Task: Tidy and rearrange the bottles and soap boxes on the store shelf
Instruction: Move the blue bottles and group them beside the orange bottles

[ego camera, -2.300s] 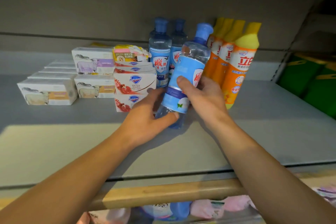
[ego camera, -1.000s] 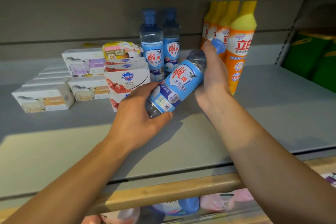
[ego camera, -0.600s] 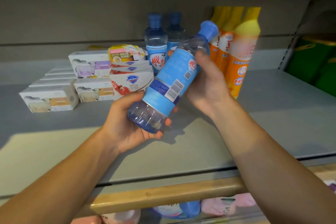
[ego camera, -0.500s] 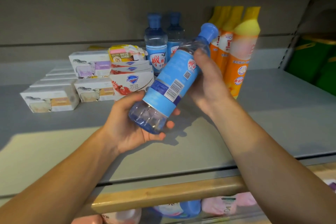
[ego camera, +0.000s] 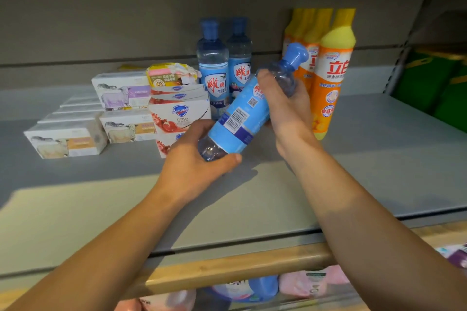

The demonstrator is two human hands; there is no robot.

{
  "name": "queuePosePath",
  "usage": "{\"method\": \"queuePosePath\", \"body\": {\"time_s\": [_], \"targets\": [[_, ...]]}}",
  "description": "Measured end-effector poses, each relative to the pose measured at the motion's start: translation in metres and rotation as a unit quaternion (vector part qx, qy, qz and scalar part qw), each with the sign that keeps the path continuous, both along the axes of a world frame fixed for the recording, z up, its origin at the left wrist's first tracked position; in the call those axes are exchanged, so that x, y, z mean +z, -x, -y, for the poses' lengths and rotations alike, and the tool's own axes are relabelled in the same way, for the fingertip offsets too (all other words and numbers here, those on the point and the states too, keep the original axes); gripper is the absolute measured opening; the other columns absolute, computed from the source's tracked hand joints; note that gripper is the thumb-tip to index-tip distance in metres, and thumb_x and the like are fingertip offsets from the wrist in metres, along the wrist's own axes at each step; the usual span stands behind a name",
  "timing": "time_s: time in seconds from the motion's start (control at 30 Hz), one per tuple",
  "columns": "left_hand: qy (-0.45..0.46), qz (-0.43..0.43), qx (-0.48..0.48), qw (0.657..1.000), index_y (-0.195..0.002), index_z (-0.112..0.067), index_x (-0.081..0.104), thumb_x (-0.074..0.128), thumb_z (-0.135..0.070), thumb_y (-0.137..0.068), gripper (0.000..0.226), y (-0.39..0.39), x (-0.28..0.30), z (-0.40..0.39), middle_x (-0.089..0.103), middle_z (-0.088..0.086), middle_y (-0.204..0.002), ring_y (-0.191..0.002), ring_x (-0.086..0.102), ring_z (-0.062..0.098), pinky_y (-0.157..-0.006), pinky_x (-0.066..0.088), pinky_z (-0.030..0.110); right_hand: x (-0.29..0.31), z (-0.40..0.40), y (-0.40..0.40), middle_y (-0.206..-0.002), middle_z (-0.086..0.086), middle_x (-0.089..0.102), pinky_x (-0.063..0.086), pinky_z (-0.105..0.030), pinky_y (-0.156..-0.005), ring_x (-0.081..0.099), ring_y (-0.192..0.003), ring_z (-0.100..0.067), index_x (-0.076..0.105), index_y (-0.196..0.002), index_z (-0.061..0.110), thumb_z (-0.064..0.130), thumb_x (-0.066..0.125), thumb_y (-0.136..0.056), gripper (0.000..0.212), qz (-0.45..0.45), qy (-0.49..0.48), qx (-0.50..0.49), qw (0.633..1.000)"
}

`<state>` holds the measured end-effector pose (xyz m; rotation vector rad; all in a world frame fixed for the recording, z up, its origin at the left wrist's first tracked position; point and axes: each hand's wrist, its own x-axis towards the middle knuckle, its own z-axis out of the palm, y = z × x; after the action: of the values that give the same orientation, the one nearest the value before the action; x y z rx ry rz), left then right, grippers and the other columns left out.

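Both hands are holding the clear plastic blue-labelled bottle (ego camera: 242, 111) tilted above the grey shelf (ego camera: 379, 159): left hand (ego camera: 194, 166) gripping its base, right hand (ego camera: 285, 106) wrapping its neck; it is waiting to be stood beside two matching upright bottles (ego camera: 213, 68), soap boxes (ego camera: 126, 91) looking half-stacked

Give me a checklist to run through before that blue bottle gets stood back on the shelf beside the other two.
1. Grip: left hand holds the base and right hand the shoulder of the held blue bottle: ok.
2. Upright: the bottle is tilted, cap up and to the right: not ok.
3. Label facing: its barcode side faces the camera, while the two standing blue bottles show their front labels: not ok.
4. Cap on: ok.
5. Free spot: bare shelf in front of the blue row: ok.
6. Neighbours: the orange bottles stand upright close behind the right hand; clearance cannot tell.
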<state>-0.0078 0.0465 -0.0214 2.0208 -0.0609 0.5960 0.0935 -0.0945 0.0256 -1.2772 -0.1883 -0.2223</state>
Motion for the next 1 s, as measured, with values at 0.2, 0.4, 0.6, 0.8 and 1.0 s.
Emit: {"method": "queuePosePath", "body": {"time_s": [0.2, 0.4, 0.6, 0.8, 1.0], "targets": [[0.291, -0.07, -0.135, 0.945, -0.095, -0.015, 0.073, 0.076, -0.033, -0.059, 0.041, 0.004, 0.006, -0.008, 0.071, 0.012, -0.086, -0.073, 0.069, 0.031, -0.051, 0.055, 0.036, 0.001, 0.001, 0.005, -0.116, 0.002, 0.068, 0.056, -0.044, -0.091, 0.067, -0.105, -0.015, 0.055, -0.119, 0.028, 0.051, 0.07, -0.064, 0.061, 0.031, -0.002, 0.102, 0.994], [0.418, -0.143, -0.235, 0.866, -0.092, -0.011, 0.075, 0.09, -0.039, -0.04, 0.062, 0.006, 0.011, -0.007, 0.067, 0.016, -0.083, -0.066, 0.068, 0.033, -0.039, 0.049, 0.025, -0.006, 0.002, 0.005, -0.117, -0.003, 0.066, 0.057, -0.038, -0.075, 0.07, -0.102, -0.021, 0.045, -0.127, 0.031, 0.016, 0.073, -0.073, 0.063, 0.028, -0.059, 0.257, 0.964], [0.407, -0.139, -0.245, 0.869, -0.098, -0.011, 0.072, 0.089, -0.041, -0.044, 0.064, 0.001, 0.008, -0.006, 0.068, 0.018, -0.089, -0.072, 0.069, 0.034, -0.044, 0.053, 0.029, -0.005, 0.001, 0.004, -0.112, 0.004, 0.068, 0.058, -0.034, -0.076, 0.069, -0.102, -0.016, 0.047, -0.126, 0.032, 0.02, 0.073, -0.077, 0.057, 0.062, -0.053, 0.204, 0.975], [0.263, -0.084, -0.177, 0.945, -0.106, -0.019, 0.071, 0.071, -0.035, -0.069, 0.04, 0.0, -0.002, -0.004, 0.071, 0.01, -0.106, -0.098, 0.067, 0.026, -0.083, 0.056, 0.044, -0.006, 0.002, 0.008, -0.116, 0.011, 0.067, 0.059, -0.035, -0.079, 0.068, -0.106, -0.013, 0.045, -0.129, 0.034, 0.021, 0.077, -0.076, 0.063, 0.115, 0.018, 0.156, 0.981], [-0.012, -0.019, -0.042, 0.999, -0.115, -0.019, 0.056, 0.072, -0.045, -0.068, 0.056, 0.006, 0.007, 0.007, 0.069, -0.006, -0.103, -0.093, 0.064, 0.005, -0.084, 0.052, 0.03, 0.002, -0.001, 0.029, -0.113, 0.03, 0.061, 0.056, -0.02, -0.08, 0.063, -0.104, 0.004, 0.039, -0.133, 0.038, 0.023, 0.082, -0.072, 0.076, 0.174, 0.118, 0.078, 0.975]]}}
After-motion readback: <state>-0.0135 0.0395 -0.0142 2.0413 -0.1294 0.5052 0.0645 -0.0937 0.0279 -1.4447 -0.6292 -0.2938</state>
